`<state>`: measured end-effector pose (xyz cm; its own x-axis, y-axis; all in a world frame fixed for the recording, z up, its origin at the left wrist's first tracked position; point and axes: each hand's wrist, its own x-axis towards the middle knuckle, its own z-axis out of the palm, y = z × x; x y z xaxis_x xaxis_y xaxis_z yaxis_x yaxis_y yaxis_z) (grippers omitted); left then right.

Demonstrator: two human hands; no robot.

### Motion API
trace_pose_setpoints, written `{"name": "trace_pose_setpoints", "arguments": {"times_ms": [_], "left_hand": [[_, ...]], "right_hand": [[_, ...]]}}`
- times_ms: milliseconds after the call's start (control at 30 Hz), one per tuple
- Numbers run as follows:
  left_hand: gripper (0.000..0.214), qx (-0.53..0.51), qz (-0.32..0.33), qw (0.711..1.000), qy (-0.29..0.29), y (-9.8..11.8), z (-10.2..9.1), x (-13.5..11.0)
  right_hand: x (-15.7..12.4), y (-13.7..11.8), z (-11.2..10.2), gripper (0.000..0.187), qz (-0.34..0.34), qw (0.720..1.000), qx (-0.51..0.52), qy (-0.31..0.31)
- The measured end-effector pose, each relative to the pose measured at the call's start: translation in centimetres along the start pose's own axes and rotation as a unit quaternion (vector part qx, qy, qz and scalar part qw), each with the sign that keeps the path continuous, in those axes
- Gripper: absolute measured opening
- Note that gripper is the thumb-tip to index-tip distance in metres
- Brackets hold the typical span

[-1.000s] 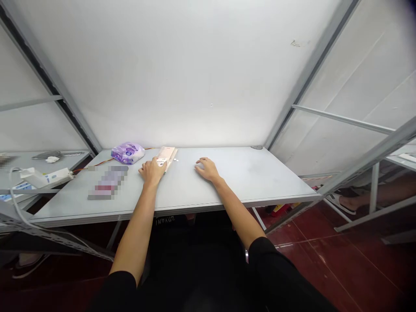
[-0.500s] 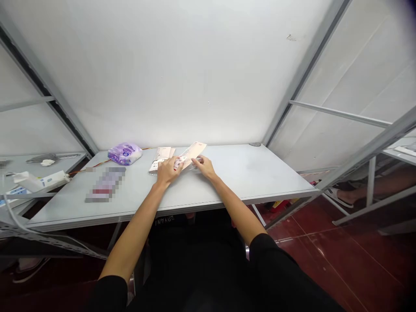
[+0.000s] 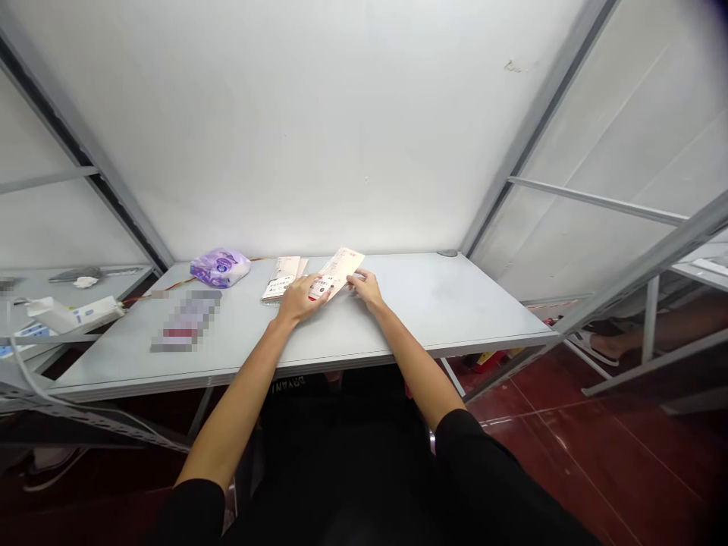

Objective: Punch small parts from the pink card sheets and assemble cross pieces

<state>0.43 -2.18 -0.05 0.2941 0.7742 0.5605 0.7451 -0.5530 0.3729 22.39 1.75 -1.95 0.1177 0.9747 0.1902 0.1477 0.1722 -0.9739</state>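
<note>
A long, pale pink envelope-like packet [image 3: 340, 271] is lifted off the white table [image 3: 444, 311], tilted up to the right. My left hand [image 3: 299, 297] pinches its near left end, and my right hand [image 3: 367, 288] grips its right edge. A small stack of similar packets [image 3: 280, 277] lies flat just left of my left hand.
A purple plastic pack [image 3: 219, 267] sits at the back left of the table. A blurred flat item [image 3: 186, 321] lies left of centre. A white power strip [image 3: 85, 312] and cables are on the neighbouring shelf at left. Metal frame posts flank the table.
My left hand took one packet off the stack and brought it to the right; my right hand came off the table and gripped its other end.
</note>
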Motion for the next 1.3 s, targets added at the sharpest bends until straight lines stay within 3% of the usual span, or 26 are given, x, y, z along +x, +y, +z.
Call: {"name": "trace_pose_setpoints", "arguments": {"times_ms": [167, 333, 467, 567, 633, 700, 767, 867, 967, 1033, 1133, 1233, 1300], "left_hand": [[0.046, 0.025, -0.039, 0.999, 0.022, -0.1, -0.3, 0.0], [0.050, 0.080, -0.111, 0.989, 0.059, -0.8, -0.7, 0.1], [0.055, 0.106, -0.192, 0.970, 0.102, -1.3, -1.3, 0.2], [0.054, 0.099, -0.213, 0.966, 0.107, -1.3, -1.6, 0.3], [0.053, 0.079, -0.199, 0.971, 0.110, -1.4, -1.5, 0.3], [0.051, 0.043, -0.151, 0.981, 0.112, -1.5, -1.3, 0.3], [0.051, 0.003, -0.077, 0.993, 0.091, -1.4, -0.9, 0.3], [0.055, -0.028, 0.033, 0.999, -0.001, -1.0, -0.4, 0.3], [0.056, -0.017, 0.052, 0.997, -0.051, -0.6, -0.2, 0.3], [0.053, 0.011, -0.013, 1.000, -0.011, -0.8, -0.4, 0.2], [0.053, 0.097, -0.178, 0.976, 0.077, -2.0, -1.0, 0.0], [0.060, 0.153, -0.310, 0.937, 0.059, -3.5, -1.7, -0.4], [0.062, 0.151, -0.340, 0.928, 0.028, -4.3, -1.9, -0.7]], "right_hand": [[-0.3, -0.4, -0.4, 0.040, -0.003, 0.999, -0.010, 0.039], [-0.3, -0.5, -1.5, 0.030, -0.027, 0.995, -0.026, 0.097], [0.0, 0.2, -2.2, 0.020, -0.063, 0.988, -0.132, 0.054], [0.0, 0.4, -2.2, 0.019, -0.121, 0.968, -0.217, 0.024], [-0.1, 0.1, -1.9, 0.015, -0.137, 0.967, -0.213, 0.039], [-0.3, -0.4, -1.5, 0.020, -0.106, 0.983, -0.147, 0.027], [-0.7, -1.1, -1.2, 0.032, -0.037, 0.997, -0.041, -0.050], [-1.3, -1.9, -1.1, 0.035, 0.060, 0.977, 0.086, -0.186], [-1.5, -2.4, -1.1, 0.024, 0.113, 0.963, 0.136, -0.202], [-1.2, -2.5, -1.1, 0.019, 0.126, 0.965, 0.162, -0.160], [-0.5, -2.5, -1.4, 0.020, 0.129, 0.962, 0.239, -0.011], [0.3, -2.1, -2.1, 0.020, 0.114, 0.927, 0.320, 0.162], [0.8, -1.7, -2.9, 0.022, 0.105, 0.911, 0.327, 0.227]]}}
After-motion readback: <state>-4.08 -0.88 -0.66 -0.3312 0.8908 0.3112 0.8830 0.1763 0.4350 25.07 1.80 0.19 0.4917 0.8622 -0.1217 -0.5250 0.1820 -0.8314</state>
